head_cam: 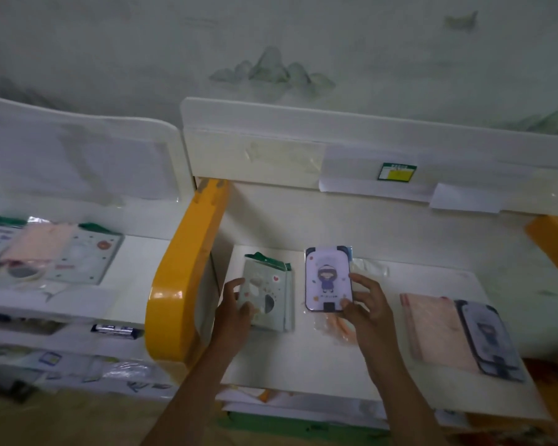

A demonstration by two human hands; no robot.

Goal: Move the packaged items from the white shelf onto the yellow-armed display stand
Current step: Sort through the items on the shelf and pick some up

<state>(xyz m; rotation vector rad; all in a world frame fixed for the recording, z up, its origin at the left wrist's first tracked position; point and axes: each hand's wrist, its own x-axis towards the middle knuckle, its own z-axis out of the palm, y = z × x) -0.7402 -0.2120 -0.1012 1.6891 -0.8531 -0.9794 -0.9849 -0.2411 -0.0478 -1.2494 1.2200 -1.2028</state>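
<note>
On the display stand point(319, 358) with yellow arms point(181, 278), my left hand point(236, 312) grips the left edge of a green-topped pale package point(271, 291) lying on the shelf. My right hand point(366, 304) pinches the right edge of a purple cartoon-print package point(327, 278), tilted up from the surface. An orange item in clear wrap point(339, 329) lies under it. At the right lie a pink package point(432, 329) and a dark cartoon package point(490, 342). The white shelf point(126, 268) at the left holds several packages point(62, 252).
Lower tiers of the white shelf point(78, 358) carry more small packaged goods. A green and yellow label point(397, 172) sits on the stand's back panel. The second yellow arm point(554, 236) is at the right edge. A painted wall rises behind.
</note>
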